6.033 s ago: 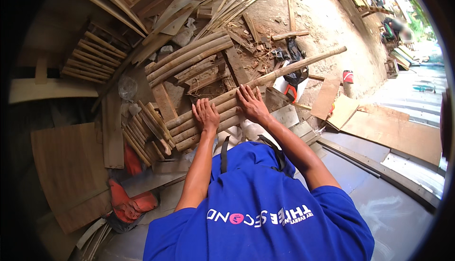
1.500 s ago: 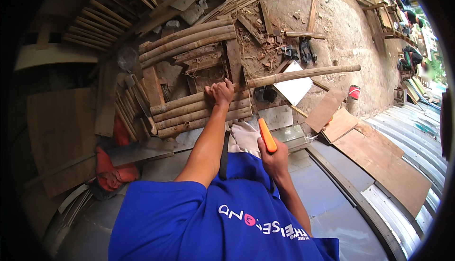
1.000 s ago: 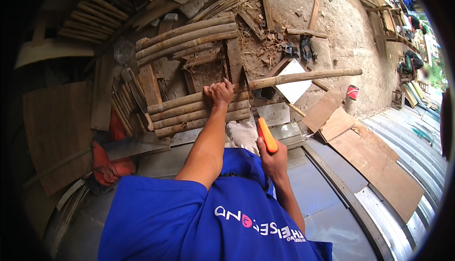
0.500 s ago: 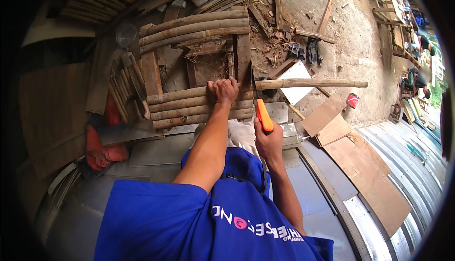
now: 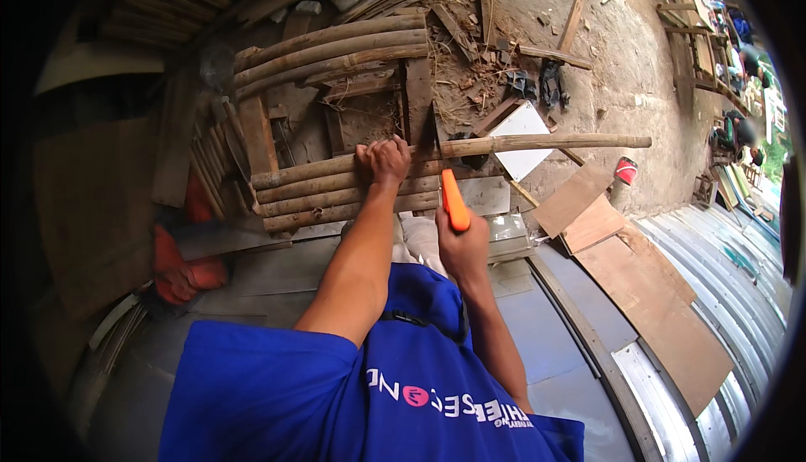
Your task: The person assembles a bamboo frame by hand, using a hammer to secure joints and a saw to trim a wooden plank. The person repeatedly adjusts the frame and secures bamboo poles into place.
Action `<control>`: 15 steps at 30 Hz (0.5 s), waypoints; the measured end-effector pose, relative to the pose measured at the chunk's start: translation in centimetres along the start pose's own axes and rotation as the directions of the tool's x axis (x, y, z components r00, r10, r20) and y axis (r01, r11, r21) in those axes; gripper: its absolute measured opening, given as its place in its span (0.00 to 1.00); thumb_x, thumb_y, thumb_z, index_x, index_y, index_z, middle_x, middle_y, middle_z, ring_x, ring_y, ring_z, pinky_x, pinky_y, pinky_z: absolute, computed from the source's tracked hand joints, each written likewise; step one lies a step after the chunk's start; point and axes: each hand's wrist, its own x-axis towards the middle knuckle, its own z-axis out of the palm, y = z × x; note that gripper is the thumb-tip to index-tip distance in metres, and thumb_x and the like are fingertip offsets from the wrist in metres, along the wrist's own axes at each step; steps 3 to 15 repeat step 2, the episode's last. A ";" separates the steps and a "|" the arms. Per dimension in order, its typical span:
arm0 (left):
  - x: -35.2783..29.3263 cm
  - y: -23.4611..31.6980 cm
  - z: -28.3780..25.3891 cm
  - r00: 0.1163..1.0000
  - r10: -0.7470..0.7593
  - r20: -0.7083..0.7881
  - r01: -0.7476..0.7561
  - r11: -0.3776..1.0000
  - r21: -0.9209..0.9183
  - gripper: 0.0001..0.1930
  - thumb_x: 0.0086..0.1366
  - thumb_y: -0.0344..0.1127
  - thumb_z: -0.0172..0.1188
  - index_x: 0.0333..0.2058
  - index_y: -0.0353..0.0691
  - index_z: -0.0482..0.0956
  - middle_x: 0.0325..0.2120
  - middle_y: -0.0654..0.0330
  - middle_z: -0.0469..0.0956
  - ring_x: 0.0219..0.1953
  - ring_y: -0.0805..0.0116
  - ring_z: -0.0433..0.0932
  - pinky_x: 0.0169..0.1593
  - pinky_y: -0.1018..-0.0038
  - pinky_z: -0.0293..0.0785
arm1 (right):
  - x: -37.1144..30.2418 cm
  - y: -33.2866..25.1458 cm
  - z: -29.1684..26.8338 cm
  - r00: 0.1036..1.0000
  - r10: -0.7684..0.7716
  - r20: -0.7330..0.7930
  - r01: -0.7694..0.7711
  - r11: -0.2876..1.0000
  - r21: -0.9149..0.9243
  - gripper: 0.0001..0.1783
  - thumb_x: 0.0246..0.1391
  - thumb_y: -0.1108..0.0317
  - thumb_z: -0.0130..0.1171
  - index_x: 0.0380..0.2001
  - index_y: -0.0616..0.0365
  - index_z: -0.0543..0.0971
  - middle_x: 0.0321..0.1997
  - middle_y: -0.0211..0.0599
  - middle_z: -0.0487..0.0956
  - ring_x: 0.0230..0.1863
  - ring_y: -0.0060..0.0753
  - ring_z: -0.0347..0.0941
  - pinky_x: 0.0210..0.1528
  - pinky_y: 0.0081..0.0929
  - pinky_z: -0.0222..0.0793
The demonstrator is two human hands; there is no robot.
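Note:
A long bamboo pole (image 5: 554,142) lies across a wooden frame (image 5: 417,97) and sticks out far to the right. My left hand (image 5: 384,161) is closed over the pole, pressing it beside the frame's right-hand upright. In my right hand (image 5: 464,244) is a handsaw with an orange handle (image 5: 454,200). Its thin dark blade (image 5: 437,133) points away from me and crosses the pole just right of my left hand. How deep the blade sits in the bamboo cannot be made out. Several shorter bamboo poles (image 5: 336,199) lie side by side on the near part of the frame.
More bamboo poles (image 5: 336,41) span the frame's far end. Wood scraps (image 5: 483,72) litter the ground beyond it. A white square board (image 5: 522,153) lies under the long pole, with a red can (image 5: 625,170) farther right. Brown boards (image 5: 646,294) rest on corrugated metal sheets (image 5: 714,252).
The view has shifted slightly, so the frame and both hands appear a little farther left. My left hand keeps its hold on the pole, and the saw stays across it.

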 end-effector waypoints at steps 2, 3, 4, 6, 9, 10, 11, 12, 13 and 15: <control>0.1 0.3 0.0 1.000 -0.002 -0.001 0.002 1.000 0.025 0.22 0.62 0.42 0.52 0.11 0.40 0.77 0.15 0.51 0.77 0.23 0.52 0.77 0.41 0.59 0.60 | -2.7 0.5 -0.8 1.000 -0.005 0.012 0.004 0.998 0.062 0.17 0.56 0.67 0.61 0.47 0.63 0.81 0.21 0.34 0.77 0.24 0.22 0.71 0.33 0.20 0.68; 0.1 0.3 0.0 1.000 -0.002 -0.001 0.002 1.000 0.025 0.22 0.62 0.42 0.52 0.11 0.40 0.77 0.15 0.51 0.77 0.23 0.52 0.77 0.41 0.59 0.60 | -2.7 0.5 -0.8 1.000 -0.005 0.012 0.004 0.998 0.062 0.17 0.56 0.67 0.61 0.47 0.63 0.81 0.21 0.34 0.77 0.24 0.22 0.71 0.33 0.20 0.68; 0.1 0.3 0.0 1.000 -0.002 -0.001 0.002 1.000 0.025 0.22 0.62 0.42 0.52 0.11 0.40 0.77 0.15 0.51 0.77 0.23 0.52 0.77 0.41 0.59 0.60 | -2.7 0.5 -0.8 1.000 -0.005 0.012 0.004 0.998 0.062 0.17 0.56 0.67 0.61 0.47 0.63 0.81 0.21 0.34 0.77 0.24 0.22 0.71 0.33 0.20 0.68; 0.1 0.3 0.0 1.000 -0.002 -0.001 0.002 1.000 0.025 0.22 0.62 0.42 0.52 0.11 0.40 0.77 0.15 0.51 0.77 0.23 0.52 0.77 0.41 0.59 0.60 | -2.7 0.5 -0.8 1.000 -0.005 0.012 0.004 0.998 0.062 0.17 0.56 0.67 0.61 0.47 0.63 0.81 0.21 0.34 0.77 0.24 0.22 0.71 0.33 0.20 0.68; 0.1 0.3 0.0 1.000 -0.002 -0.001 0.002 1.000 0.025 0.22 0.62 0.42 0.52 0.11 0.40 0.77 0.15 0.51 0.77 0.23 0.52 0.77 0.41 0.59 0.60 | -2.7 0.5 -0.8 1.000 -0.005 0.012 0.004 0.998 0.062 0.17 0.56 0.67 0.61 0.47 0.63 0.81 0.21 0.34 0.77 0.24 0.22 0.71 0.33 0.20 0.68; 0.1 0.3 0.0 1.000 -0.002 -0.001 0.002 1.000 0.025 0.22 0.62 0.42 0.52 0.11 0.40 0.77 0.15 0.51 0.77 0.23 0.52 0.77 0.41 0.59 0.60 | -2.7 0.5 -0.8 1.000 -0.005 0.012 0.004 0.998 0.062 0.17 0.56 0.67 0.61 0.47 0.63 0.81 0.21 0.34 0.77 0.24 0.22 0.71 0.33 0.20 0.68; 0.1 0.3 0.0 1.000 -0.002 -0.001 0.002 1.000 0.025 0.22 0.62 0.42 0.52 0.11 0.40 0.77 0.15 0.51 0.77 0.23 0.52 0.77 0.41 0.59 0.60 | -2.7 0.5 -0.8 1.000 -0.005 0.012 0.004 0.998 0.062 0.17 0.56 0.67 0.61 0.47 0.63 0.81 0.21 0.34 0.77 0.24 0.22 0.71 0.33 0.20 0.68; 0.1 0.3 0.0 1.000 -0.002 -0.001 0.002 1.000 0.025 0.22 0.62 0.42 0.52 0.11 0.40 0.77 0.15 0.51 0.77 0.23 0.52 0.77 0.41 0.59 0.60 | -2.7 0.5 -0.8 1.000 -0.005 0.012 0.004 0.998 0.062 0.17 0.56 0.67 0.61 0.47 0.63 0.81 0.21 0.34 0.77 0.24 0.22 0.71 0.33 0.20 0.68; 0.1 0.3 0.0 1.000 -0.002 -0.001 0.002 1.000 0.025 0.22 0.62 0.42 0.52 0.11 0.40 0.77 0.15 0.51 0.77 0.23 0.52 0.77 0.41 0.59 0.60 | -2.7 0.5 -0.8 1.000 -0.005 0.012 0.004 0.998 0.062 0.17 0.56 0.67 0.61 0.47 0.63 0.81 0.21 0.34 0.77 0.24 0.22 0.71 0.33 0.20 0.68; 0.1 0.3 0.0 1.000 -0.002 -0.001 0.002 1.000 0.025 0.22 0.62 0.42 0.52 0.11 0.40 0.77 0.15 0.51 0.77 0.23 0.52 0.77 0.41 0.59 0.60 | -2.7 0.5 -0.8 1.000 -0.005 0.012 0.004 0.998 0.062 0.17 0.56 0.67 0.61 0.47 0.63 0.81 0.21 0.34 0.77 0.24 0.22 0.71 0.33 0.20 0.68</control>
